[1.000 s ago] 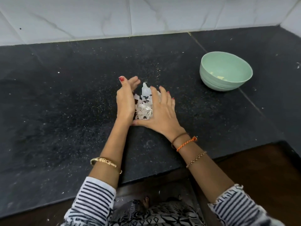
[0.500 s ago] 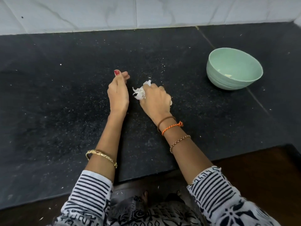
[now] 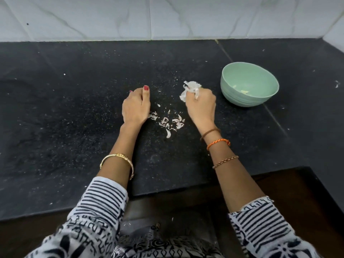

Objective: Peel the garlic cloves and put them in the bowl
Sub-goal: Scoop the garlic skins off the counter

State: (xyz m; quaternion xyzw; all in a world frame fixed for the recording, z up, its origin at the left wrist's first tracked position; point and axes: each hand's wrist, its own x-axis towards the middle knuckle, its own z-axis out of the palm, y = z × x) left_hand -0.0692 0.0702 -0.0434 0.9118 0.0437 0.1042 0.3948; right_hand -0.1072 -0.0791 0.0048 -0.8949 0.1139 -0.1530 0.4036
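My right hand (image 3: 202, 105) is closed around a bunch of white garlic peels (image 3: 191, 86) that stick out past its fingers, lifted just left of the pale green bowl (image 3: 230, 92). Inside the bowl lie a few pale peeled garlic cloves (image 3: 243, 91). My left hand (image 3: 135, 107) rests on its edge on the black counter, fingers together, nothing in it. Between the two hands several loose peel scraps (image 3: 170, 122) are scattered on the counter.
The black stone counter (image 3: 74, 118) is dotted with tiny white crumbs. A white marble-tiled wall (image 3: 167, 17) runs along the back. The counter's front edge steps back at the lower right, above a dark floor (image 3: 290, 192).
Both hands had the peels heaped between them. My right hand closed on most of the heap and moved right toward the bowl, leaving scraps behind; my left hand stayed nearly in place.
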